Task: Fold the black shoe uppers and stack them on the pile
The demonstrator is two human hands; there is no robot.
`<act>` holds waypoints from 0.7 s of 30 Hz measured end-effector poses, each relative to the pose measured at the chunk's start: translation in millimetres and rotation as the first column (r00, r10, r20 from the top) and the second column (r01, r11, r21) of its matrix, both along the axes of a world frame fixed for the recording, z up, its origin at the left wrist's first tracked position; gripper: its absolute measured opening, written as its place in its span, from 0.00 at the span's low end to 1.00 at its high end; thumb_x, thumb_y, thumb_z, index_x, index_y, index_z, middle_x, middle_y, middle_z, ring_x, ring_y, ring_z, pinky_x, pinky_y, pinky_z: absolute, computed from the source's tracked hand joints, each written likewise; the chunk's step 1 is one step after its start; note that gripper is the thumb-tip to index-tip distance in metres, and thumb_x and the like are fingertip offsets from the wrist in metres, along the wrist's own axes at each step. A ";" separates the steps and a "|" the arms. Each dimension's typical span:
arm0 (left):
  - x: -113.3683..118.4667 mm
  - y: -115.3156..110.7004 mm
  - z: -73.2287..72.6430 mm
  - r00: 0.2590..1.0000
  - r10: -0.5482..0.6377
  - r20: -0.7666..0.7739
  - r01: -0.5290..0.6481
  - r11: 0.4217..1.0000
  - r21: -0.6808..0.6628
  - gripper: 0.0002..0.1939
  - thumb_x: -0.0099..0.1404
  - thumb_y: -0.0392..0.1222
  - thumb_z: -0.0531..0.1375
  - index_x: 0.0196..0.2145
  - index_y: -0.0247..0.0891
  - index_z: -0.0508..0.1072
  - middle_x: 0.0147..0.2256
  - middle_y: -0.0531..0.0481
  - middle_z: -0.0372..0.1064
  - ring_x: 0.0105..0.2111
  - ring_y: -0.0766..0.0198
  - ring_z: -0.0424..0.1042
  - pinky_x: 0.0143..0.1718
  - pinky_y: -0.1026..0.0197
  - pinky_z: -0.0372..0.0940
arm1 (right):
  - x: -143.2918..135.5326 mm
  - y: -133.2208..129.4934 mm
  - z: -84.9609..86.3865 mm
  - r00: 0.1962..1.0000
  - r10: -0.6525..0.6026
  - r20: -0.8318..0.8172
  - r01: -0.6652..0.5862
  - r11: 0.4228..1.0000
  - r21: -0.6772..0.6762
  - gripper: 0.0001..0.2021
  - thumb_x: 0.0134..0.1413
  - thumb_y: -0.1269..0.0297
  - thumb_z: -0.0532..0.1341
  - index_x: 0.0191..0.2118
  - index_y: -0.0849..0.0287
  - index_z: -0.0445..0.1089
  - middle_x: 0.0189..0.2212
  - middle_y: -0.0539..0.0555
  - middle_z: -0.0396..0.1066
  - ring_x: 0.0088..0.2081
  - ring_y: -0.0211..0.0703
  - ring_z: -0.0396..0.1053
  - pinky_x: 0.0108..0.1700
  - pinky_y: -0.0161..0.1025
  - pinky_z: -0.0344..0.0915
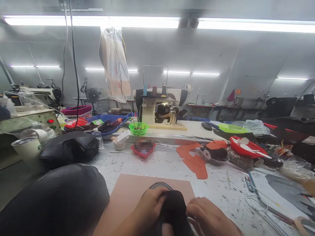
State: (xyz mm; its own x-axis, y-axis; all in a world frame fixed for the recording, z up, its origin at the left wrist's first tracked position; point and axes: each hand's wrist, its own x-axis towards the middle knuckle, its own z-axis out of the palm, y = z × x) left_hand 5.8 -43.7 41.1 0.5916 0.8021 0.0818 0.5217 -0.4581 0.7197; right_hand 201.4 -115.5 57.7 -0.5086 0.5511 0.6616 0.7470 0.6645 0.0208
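I'm pinching a black piece [173, 205] with the left hand [150, 205], fingers curling onto its edge, over the pink board [125, 191] toward the worktop's [218, 196] near edge; the right hand [206, 213] is curling beside it, its grip I cannot tell.

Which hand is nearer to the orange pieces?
Right. The right hand is on the near side of the orange pieces, beside the black item; the left hand is farther off, to their near left, gripping the black item.
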 end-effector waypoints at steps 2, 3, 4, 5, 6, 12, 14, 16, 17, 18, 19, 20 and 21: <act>8.2 -21.3 12.9 0.981 -0.188 0.054 0.188 0.982 0.008 0.14 0.64 0.41 0.46 0.39 0.43 0.70 0.34 0.51 0.73 0.33 0.62 0.71 0.33 0.67 0.61 | -14.9 10.9 6.2 0.990 0.019 -0.141 -0.008 0.997 0.074 0.12 0.61 0.71 0.42 0.29 0.58 0.57 0.20 0.48 0.58 0.21 0.35 0.57 0.22 0.31 0.54; 10.2 -28.9 17.2 0.969 -0.241 0.050 0.240 0.971 0.019 0.15 0.65 0.42 0.45 0.38 0.42 0.70 0.33 0.49 0.73 0.31 0.61 0.71 0.31 0.67 0.61 | -20.8 13.6 8.1 0.982 0.027 -0.186 -0.012 0.997 0.080 0.12 0.61 0.69 0.42 0.29 0.59 0.58 0.21 0.49 0.58 0.21 0.35 0.58 0.23 0.31 0.55; 10.8 -33.9 19.8 0.966 -0.257 0.032 0.257 0.966 0.029 0.15 0.65 0.43 0.45 0.38 0.41 0.70 0.32 0.48 0.73 0.30 0.61 0.71 0.30 0.66 0.60 | -25.4 14.4 9.4 0.978 0.023 -0.208 -0.010 0.998 0.067 0.13 0.61 0.69 0.42 0.29 0.59 0.58 0.22 0.50 0.58 0.22 0.35 0.58 0.23 0.30 0.55; 10.3 -36.6 20.9 0.967 -0.252 0.030 0.251 0.968 0.028 0.15 0.64 0.43 0.45 0.37 0.40 0.70 0.31 0.47 0.73 0.29 0.60 0.70 0.29 0.65 0.60 | -28.7 13.4 10.3 0.977 0.012 -0.214 0.000 0.998 0.059 0.14 0.61 0.69 0.43 0.28 0.59 0.59 0.23 0.50 0.59 0.23 0.35 0.58 0.24 0.30 0.55; 8.9 -37.3 20.7 0.970 -0.235 0.061 0.236 0.972 -0.001 0.16 0.64 0.43 0.45 0.37 0.39 0.71 0.31 0.47 0.72 0.29 0.60 0.70 0.30 0.65 0.60 | -30.7 11.1 10.7 0.981 0.006 -0.196 0.006 0.998 0.058 0.14 0.61 0.70 0.43 0.26 0.60 0.60 0.24 0.51 0.59 0.23 0.35 0.59 0.24 0.31 0.56; 1.5 -28.1 12.8 0.895 0.207 0.396 0.054 0.830 -0.556 0.14 0.52 0.40 0.54 0.34 0.34 0.74 0.35 0.47 0.71 0.39 0.57 0.66 0.44 0.59 0.57 | -28.9 -3.0 4.2 0.993 0.090 -0.071 -0.074 0.977 0.202 0.15 0.61 0.72 0.44 0.30 0.64 0.66 0.24 0.53 0.63 0.24 0.39 0.58 0.26 0.37 0.52; 4.3 -27.3 13.9 0.867 0.220 0.447 0.129 0.767 -0.629 0.14 0.48 0.39 0.57 0.33 0.34 0.74 0.33 0.48 0.71 0.38 0.57 0.66 0.43 0.58 0.57 | -28.3 -3.1 1.3 0.994 0.080 -0.074 -0.066 0.982 0.177 0.14 0.61 0.73 0.45 0.31 0.64 0.66 0.25 0.54 0.64 0.25 0.39 0.58 0.27 0.37 0.52; 9.4 -27.8 15.5 0.857 0.188 0.480 0.185 0.757 -0.626 0.12 0.47 0.40 0.59 0.31 0.33 0.74 0.29 0.48 0.71 0.34 0.59 0.67 0.40 0.59 0.58 | -29.4 -2.3 -0.6 0.995 0.076 -0.069 -0.063 0.983 0.171 0.15 0.60 0.74 0.45 0.30 0.64 0.66 0.25 0.54 0.64 0.24 0.39 0.58 0.27 0.37 0.52; 12.1 -28.3 15.6 0.856 0.193 0.479 0.171 0.769 -0.616 0.11 0.48 0.42 0.59 0.29 0.32 0.74 0.28 0.49 0.70 0.33 0.60 0.66 0.38 0.60 0.58 | -30.3 -1.8 -1.2 0.995 0.072 -0.071 -0.060 0.985 0.165 0.15 0.59 0.75 0.45 0.29 0.64 0.66 0.24 0.54 0.63 0.24 0.39 0.57 0.27 0.37 0.52; 14.6 -28.8 15.1 0.858 0.208 0.469 0.141 0.783 -0.606 0.12 0.49 0.44 0.59 0.27 0.32 0.74 0.27 0.50 0.69 0.31 0.61 0.65 0.36 0.61 0.58 | -31.3 -1.4 -1.7 0.994 0.070 -0.082 -0.056 0.985 0.161 0.14 0.59 0.75 0.45 0.28 0.64 0.65 0.24 0.54 0.63 0.24 0.39 0.57 0.27 0.37 0.51; 16.6 -29.3 13.9 0.861 0.226 0.455 0.111 0.790 -0.603 0.12 0.50 0.46 0.59 0.26 0.32 0.73 0.25 0.50 0.68 0.30 0.63 0.64 0.34 0.62 0.57 | -32.1 -1.1 -2.3 0.993 0.068 -0.099 -0.051 0.985 0.164 0.14 0.59 0.75 0.46 0.28 0.64 0.65 0.23 0.54 0.63 0.24 0.39 0.57 0.27 0.37 0.51; 17.9 -29.7 12.2 0.862 0.245 0.443 0.089 0.789 -0.608 0.14 0.50 0.47 0.59 0.25 0.32 0.73 0.24 0.51 0.67 0.29 0.64 0.63 0.33 0.63 0.56 | -32.6 -1.0 -3.0 0.991 0.065 -0.117 -0.044 0.984 0.170 0.13 0.58 0.75 0.47 0.27 0.64 0.64 0.24 0.54 0.62 0.24 0.39 0.57 0.27 0.37 0.52; 18.7 -30.0 10.3 0.861 0.265 0.433 0.073 0.779 -0.622 0.14 0.50 0.49 0.59 0.24 0.32 0.72 0.23 0.52 0.66 0.28 0.64 0.62 0.32 0.63 0.56 | -32.8 -1.1 -3.8 0.990 0.057 -0.131 -0.034 0.985 0.171 0.12 0.58 0.75 0.48 0.26 0.64 0.64 0.24 0.54 0.63 0.25 0.39 0.57 0.27 0.37 0.52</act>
